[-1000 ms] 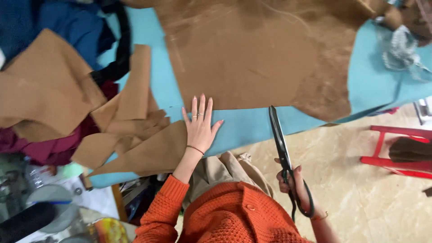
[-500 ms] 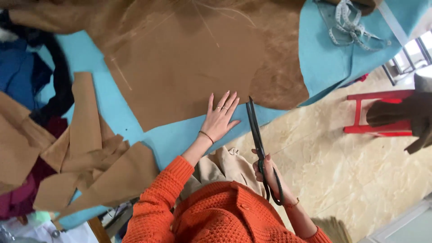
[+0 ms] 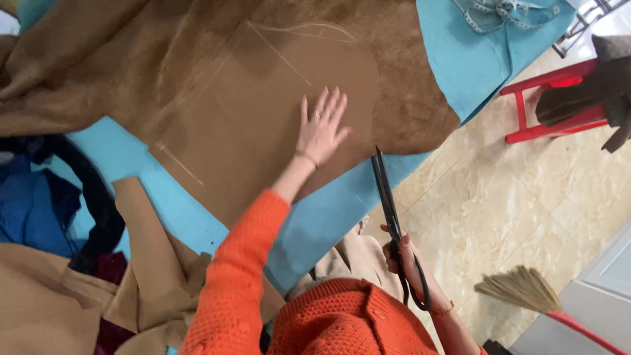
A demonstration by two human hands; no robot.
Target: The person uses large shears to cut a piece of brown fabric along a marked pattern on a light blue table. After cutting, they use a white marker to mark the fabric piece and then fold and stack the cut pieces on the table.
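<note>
A large brown fabric sheet (image 3: 217, 92) with chalk lines lies spread over the blue table cover (image 3: 328, 217). My left hand (image 3: 322, 128) rests flat on the fabric, fingers spread, near its lower edge. My right hand (image 3: 411, 263) grips the handles of long black scissors (image 3: 388, 204). The scissor blades look nearly closed and point up toward the fabric's edge, just right of my left hand. My orange knitted sleeves and sweater fill the bottom of the view.
Brown fabric offcuts (image 3: 138, 263) and dark blue and black cloth (image 3: 39, 204) are piled at the left. A measuring tape (image 3: 506, 13) lies at the table's top right. A red stool (image 3: 552, 105) and a broom (image 3: 526, 292) stand on the tiled floor.
My left hand has moved from the blue cover's edge up onto the brown fabric. The scissors have come closer to the fabric's edge. The view has shifted left to right across the table.
</note>
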